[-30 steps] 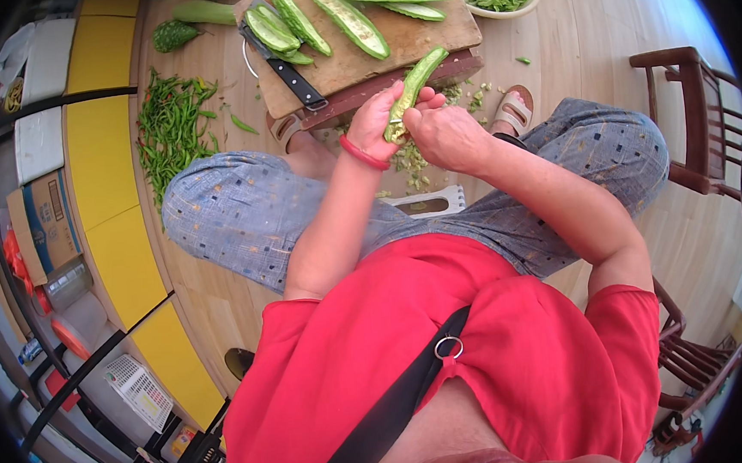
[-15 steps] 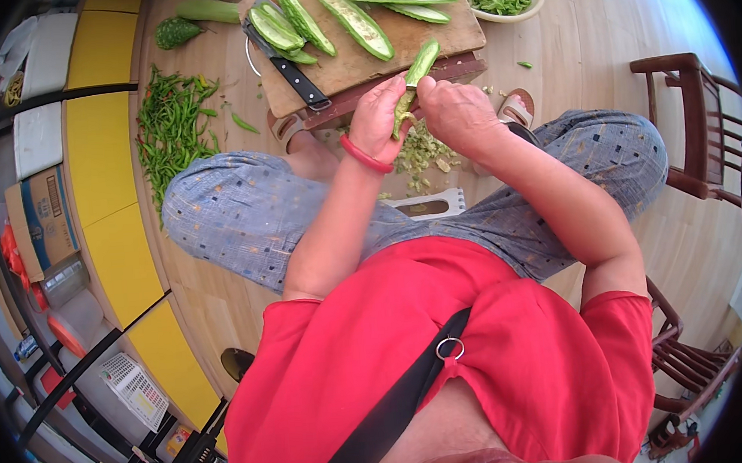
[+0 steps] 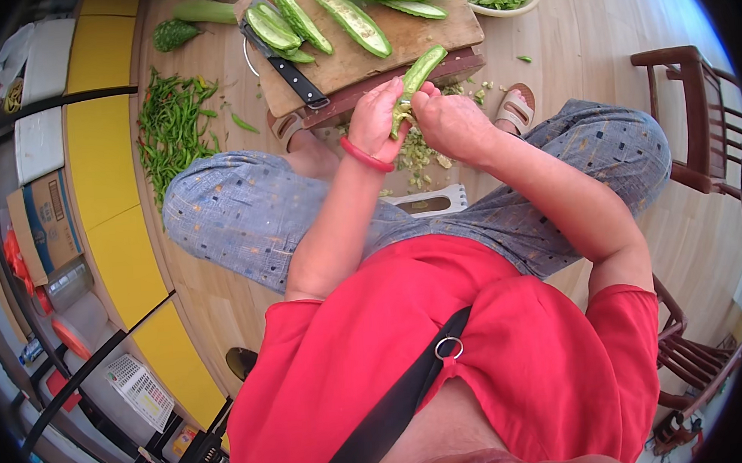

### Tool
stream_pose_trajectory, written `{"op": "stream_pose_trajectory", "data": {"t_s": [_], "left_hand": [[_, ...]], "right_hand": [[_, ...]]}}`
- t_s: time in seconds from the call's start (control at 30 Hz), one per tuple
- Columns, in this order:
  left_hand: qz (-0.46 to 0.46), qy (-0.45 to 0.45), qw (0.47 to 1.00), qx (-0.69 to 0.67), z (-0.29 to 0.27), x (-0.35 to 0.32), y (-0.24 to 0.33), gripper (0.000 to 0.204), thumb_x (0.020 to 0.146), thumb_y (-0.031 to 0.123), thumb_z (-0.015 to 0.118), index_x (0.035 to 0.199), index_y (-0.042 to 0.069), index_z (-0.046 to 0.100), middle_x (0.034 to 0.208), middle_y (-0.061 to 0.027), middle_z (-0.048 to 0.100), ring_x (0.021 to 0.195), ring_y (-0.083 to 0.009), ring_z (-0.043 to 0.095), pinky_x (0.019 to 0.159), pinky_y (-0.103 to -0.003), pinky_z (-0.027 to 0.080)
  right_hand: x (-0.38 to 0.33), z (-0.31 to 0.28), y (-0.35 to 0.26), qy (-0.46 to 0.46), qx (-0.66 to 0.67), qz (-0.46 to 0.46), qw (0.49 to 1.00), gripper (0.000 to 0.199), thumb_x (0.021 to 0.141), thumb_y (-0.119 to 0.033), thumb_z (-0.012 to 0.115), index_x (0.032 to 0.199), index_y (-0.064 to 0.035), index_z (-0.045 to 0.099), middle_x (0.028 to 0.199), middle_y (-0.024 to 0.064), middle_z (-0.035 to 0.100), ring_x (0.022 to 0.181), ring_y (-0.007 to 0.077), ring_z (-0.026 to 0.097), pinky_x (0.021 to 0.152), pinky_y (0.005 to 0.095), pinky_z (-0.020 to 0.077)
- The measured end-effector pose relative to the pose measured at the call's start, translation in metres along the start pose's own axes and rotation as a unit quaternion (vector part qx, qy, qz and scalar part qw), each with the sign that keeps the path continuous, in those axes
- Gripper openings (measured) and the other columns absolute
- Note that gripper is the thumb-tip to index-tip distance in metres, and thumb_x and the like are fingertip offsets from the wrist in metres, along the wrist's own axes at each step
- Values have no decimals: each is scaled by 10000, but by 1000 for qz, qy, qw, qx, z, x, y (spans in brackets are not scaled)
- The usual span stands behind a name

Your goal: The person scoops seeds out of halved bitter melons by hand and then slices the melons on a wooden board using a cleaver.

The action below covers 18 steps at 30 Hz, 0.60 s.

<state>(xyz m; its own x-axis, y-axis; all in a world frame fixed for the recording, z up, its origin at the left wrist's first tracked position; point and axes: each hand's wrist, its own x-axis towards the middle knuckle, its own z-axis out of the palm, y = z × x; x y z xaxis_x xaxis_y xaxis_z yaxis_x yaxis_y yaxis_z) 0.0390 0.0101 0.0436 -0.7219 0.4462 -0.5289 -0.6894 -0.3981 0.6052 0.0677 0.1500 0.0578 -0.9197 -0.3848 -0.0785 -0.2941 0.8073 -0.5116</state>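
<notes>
Your left hand (image 3: 373,119) and right hand (image 3: 448,123) are both closed on the halved gourd (image 3: 416,78), held over the near edge of the cutting board (image 3: 426,34). Its long axis runs near-left to far-right, tip pointing far. Risk: wet pulp could let it slip toward the knife (image 3: 291,69).

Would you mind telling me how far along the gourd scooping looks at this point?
Done: several halved green gourd pieces lie on the wooden cutting board, and a pile of scraped-out seeds lies on the floor. In hand: the left hand and right hand hold one green gourd half. Left: whole green gourds wait beside the board.
</notes>
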Motion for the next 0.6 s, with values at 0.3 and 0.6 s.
{"op": "stream_pose_trajectory", "data": {"t_s": [0.3,0.6], "left_hand": [[3,-70,987,-142,-13,13,-5,402,964,232,336,1206,-79,416,1084,-204,561,1042,-312,548,913,-399,452],[-17,-111,973,-200,-21,15,-8,406,948,269,391,1147,-76,463,1060,-209,575,1038,-320,550,933,-409,440]], "right_hand": [[-6,1,-7,11,35,-66,997,78,721,-57,481,738,17,459,562,205,560,501,356,584,451,441,470],[-5,-1,-2,6,58,-117,991,92,729,-59,485,796,-9,446,590,167,564,528,349,578,458,451,454]]}}
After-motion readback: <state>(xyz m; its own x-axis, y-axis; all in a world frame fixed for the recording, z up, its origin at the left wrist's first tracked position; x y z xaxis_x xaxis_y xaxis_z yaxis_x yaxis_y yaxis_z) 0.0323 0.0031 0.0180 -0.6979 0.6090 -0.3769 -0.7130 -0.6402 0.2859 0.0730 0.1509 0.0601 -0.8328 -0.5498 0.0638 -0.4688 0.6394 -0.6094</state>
